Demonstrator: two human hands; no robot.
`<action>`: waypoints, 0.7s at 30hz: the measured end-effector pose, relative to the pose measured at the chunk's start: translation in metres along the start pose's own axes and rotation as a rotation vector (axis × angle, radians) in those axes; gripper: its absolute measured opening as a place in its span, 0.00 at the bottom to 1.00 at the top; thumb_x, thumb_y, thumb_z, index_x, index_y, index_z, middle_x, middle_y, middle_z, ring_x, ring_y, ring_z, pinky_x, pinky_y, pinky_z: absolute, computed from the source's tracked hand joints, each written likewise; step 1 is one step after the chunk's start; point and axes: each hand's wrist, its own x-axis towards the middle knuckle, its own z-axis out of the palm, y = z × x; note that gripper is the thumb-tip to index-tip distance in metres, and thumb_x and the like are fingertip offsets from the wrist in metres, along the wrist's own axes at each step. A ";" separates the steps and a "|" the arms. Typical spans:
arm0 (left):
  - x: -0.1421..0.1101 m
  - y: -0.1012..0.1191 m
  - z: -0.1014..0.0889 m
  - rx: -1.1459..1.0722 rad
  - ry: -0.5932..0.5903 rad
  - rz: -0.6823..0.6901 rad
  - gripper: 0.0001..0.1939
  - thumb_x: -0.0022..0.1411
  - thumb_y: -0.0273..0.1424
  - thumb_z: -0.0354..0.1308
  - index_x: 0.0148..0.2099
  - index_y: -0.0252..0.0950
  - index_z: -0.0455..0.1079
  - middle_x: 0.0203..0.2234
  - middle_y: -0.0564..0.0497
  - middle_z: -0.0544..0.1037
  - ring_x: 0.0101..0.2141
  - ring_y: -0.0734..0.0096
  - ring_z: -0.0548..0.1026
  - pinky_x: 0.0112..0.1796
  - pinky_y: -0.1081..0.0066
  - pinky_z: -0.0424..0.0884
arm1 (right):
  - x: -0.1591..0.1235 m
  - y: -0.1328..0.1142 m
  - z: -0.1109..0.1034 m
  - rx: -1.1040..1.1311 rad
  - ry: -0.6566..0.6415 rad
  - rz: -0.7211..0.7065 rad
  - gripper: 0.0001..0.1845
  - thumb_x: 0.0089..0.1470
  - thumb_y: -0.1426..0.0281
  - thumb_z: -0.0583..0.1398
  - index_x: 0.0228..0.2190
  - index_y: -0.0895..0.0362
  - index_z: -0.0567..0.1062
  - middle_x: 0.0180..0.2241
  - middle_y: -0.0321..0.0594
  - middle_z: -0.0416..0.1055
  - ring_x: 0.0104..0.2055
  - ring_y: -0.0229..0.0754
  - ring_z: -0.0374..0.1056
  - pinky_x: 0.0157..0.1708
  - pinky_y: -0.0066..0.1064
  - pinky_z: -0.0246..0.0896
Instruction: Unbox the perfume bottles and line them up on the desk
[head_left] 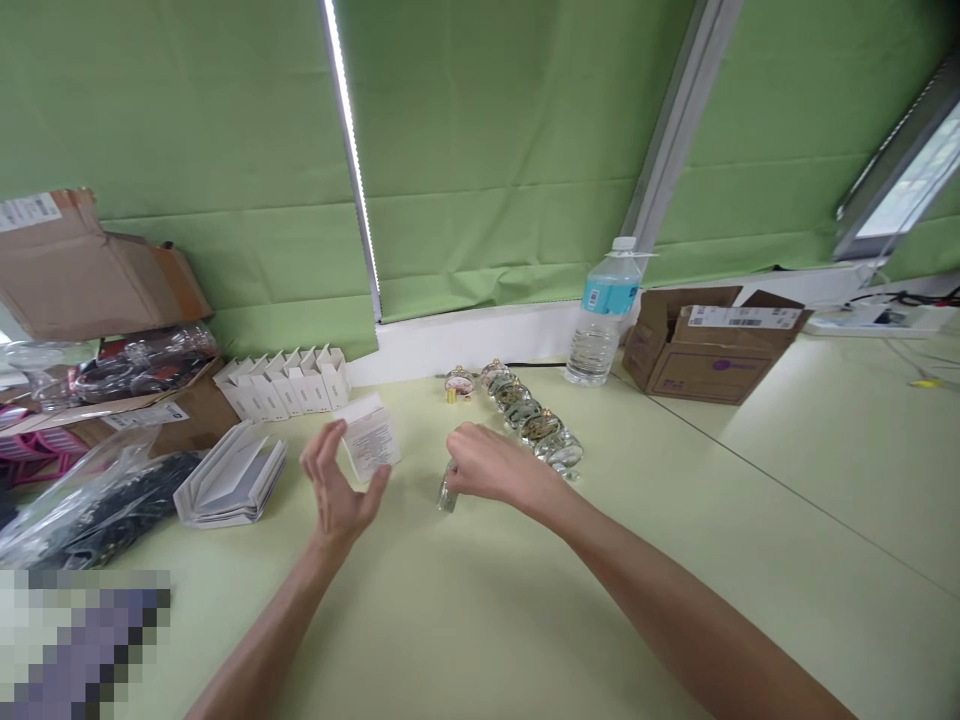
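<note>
My left hand [341, 490] has its thumb and fingers spread around the near side of a small white carton [371, 437] with fine print. Whether the fingertips touch the carton is hard to make out. Just to the right, my right hand [487, 462] is closed on a small clear glass bottle [447, 493], whose lower end pokes out beneath the fist. Beyond that hand, a row of clear glass bottles [517, 400] runs along the table, partly hidden by the wrist. A little gold cap [451, 396] stands near another glass bottle [459, 380].
Several open white cartons [281, 388] line the back left, with a stack of flattened cartons [232, 480] in front. Brown boxes [97, 280] and plastic-wrapped goods [112, 510] crowd the far left. A water bottle [600, 320] and a cardboard box [712, 352] stand at the back right.
</note>
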 end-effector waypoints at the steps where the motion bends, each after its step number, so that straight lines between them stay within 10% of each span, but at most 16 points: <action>1: -0.003 0.007 0.001 -0.007 -0.035 0.094 0.35 0.54 0.39 0.61 0.60 0.36 0.54 0.51 0.39 0.66 0.55 0.51 0.63 0.52 0.54 0.60 | 0.000 -0.002 -0.002 -0.005 0.002 -0.001 0.05 0.46 0.73 0.59 0.25 0.62 0.74 0.24 0.44 0.68 0.21 0.37 0.61 0.20 0.29 0.40; 4: -0.011 0.027 0.005 -0.085 -0.299 0.251 0.29 0.56 0.39 0.60 0.56 0.36 0.57 0.46 0.41 0.71 0.48 0.56 0.69 0.47 0.59 0.65 | 0.001 -0.007 -0.008 -0.034 0.034 -0.026 0.07 0.46 0.73 0.57 0.26 0.62 0.75 0.26 0.47 0.71 0.25 0.40 0.65 0.22 0.30 0.43; 9: -0.016 0.052 0.014 -0.077 -0.660 0.095 0.25 0.57 0.45 0.58 0.52 0.39 0.61 0.43 0.45 0.74 0.42 0.60 0.74 0.41 0.62 0.69 | 0.002 -0.010 -0.012 -0.057 0.082 -0.067 0.09 0.46 0.73 0.55 0.25 0.60 0.76 0.24 0.46 0.72 0.25 0.42 0.66 0.22 0.30 0.43; 21: -0.018 0.059 0.018 -0.159 -0.730 -0.092 0.20 0.60 0.35 0.55 0.54 0.42 0.61 0.39 0.51 0.76 0.37 0.67 0.75 0.37 0.68 0.70 | -0.007 0.018 -0.034 0.124 0.096 -0.054 0.12 0.55 0.67 0.54 0.32 0.59 0.74 0.26 0.42 0.70 0.28 0.39 0.62 0.24 0.29 0.42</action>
